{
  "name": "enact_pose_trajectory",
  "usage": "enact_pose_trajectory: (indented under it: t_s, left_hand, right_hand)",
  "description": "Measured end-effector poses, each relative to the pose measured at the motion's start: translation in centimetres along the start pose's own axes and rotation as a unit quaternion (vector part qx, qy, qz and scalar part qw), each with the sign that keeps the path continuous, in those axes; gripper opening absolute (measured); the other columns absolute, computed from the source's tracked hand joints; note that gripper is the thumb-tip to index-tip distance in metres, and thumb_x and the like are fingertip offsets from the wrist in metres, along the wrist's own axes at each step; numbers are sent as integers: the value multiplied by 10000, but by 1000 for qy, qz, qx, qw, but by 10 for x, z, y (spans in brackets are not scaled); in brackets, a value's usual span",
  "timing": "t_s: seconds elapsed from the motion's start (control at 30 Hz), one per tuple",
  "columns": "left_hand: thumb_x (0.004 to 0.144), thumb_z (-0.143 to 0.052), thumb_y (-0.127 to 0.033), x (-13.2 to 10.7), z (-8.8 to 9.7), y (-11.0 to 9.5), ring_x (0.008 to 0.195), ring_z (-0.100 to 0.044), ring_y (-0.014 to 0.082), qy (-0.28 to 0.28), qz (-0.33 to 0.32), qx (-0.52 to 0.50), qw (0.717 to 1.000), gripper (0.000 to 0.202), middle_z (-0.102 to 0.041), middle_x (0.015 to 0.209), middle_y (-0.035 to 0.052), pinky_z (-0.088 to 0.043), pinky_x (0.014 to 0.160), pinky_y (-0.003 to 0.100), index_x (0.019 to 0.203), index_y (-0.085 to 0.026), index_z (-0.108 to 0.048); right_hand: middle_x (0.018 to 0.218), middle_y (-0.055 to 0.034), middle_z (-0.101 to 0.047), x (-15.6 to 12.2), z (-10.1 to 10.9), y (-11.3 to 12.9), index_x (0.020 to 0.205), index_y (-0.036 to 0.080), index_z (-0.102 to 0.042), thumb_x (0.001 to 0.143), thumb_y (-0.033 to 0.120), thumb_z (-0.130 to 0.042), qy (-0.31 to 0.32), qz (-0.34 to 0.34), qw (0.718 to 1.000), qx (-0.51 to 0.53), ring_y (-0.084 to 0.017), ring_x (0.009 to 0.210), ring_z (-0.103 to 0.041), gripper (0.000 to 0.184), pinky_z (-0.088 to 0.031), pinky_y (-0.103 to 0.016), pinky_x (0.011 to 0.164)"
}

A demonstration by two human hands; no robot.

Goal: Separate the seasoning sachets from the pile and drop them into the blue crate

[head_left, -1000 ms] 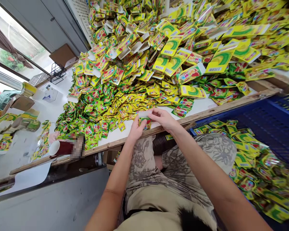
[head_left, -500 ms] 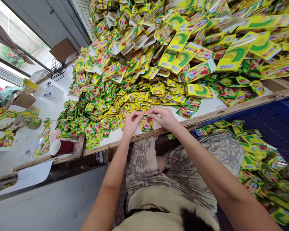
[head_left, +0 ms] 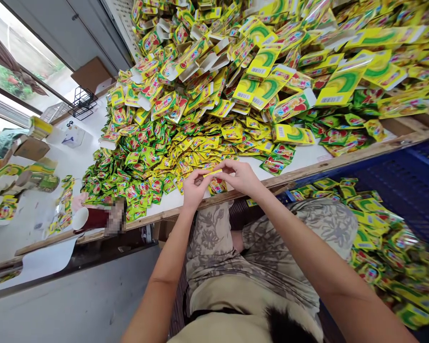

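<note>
My left hand (head_left: 195,187) and my right hand (head_left: 243,178) meet over the table's front edge, both closed. Between their fingertips they pinch a small yellow packet (head_left: 213,173), seen nearly edge-on and mostly hidden by the fingers. A green and red printed sachet (head_left: 217,186) lies on the white tabletop just below the fingers. Beyond my hands spreads a heap of small yellow sachets (head_left: 196,151), with green sachets (head_left: 139,159) on its left side. Printed yellow boxes (head_left: 293,134) are piled behind, several with flaps open.
A dark red cup (head_left: 93,218) lies on its side near the left front edge. A clear container (head_left: 73,136) and a black wire rack (head_left: 84,103) stand farther back. At lower right, a blue crate (head_left: 407,176) sits beside many filled packs (head_left: 374,238). A wooden strip (head_left: 300,176) edges the table.
The fingers have shifted slightly on the packet, and more of its yellow face shows now. Both hands stay in nearly the same place. The view has moved a little.
</note>
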State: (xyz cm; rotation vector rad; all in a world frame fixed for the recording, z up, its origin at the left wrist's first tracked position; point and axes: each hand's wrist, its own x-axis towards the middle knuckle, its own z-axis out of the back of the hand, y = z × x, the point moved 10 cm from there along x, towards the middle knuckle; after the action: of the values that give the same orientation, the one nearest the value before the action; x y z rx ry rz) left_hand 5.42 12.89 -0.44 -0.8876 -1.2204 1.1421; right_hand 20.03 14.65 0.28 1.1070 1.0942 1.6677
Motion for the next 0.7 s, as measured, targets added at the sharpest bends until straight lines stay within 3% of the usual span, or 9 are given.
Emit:
enact_pose_trajectory:
  t_s: [0.37,0.57,0.7]
  left_hand:
    - [660,-801,-436,11,3,5,621,-635,134,-6,79,-31,996,267,-712,691,15,-545,634,292,690,-183,-722]
    - [744,-757,-383,7,3,-6,865,-696,195,49,-18,3,999,181,-754,885,59,-560,818,365,836,-226,-765]
    - [739,-771,-356,-2,4,-3,934,-696,205,63,-51,46,996,257,-745,1005,74,-574,808,358,971,-249,-752]
  right_hand:
    - [722,-44,-715,13,3,-16,712,168,-687,700,406,-708,-6,-80,994,69,-165,652,-631,239,-509,-303,647]
    - [801,-54,-737,5,3,-15,774,176,-724,724,433,-715,36,-49,992,113,-188,753,-668,262,-539,-328,734]
    - [893,-55,-750,-5,0,-19,935,205,-746,737,433,-724,47,-31,992,114,-199,801,-689,303,-556,-361,798]
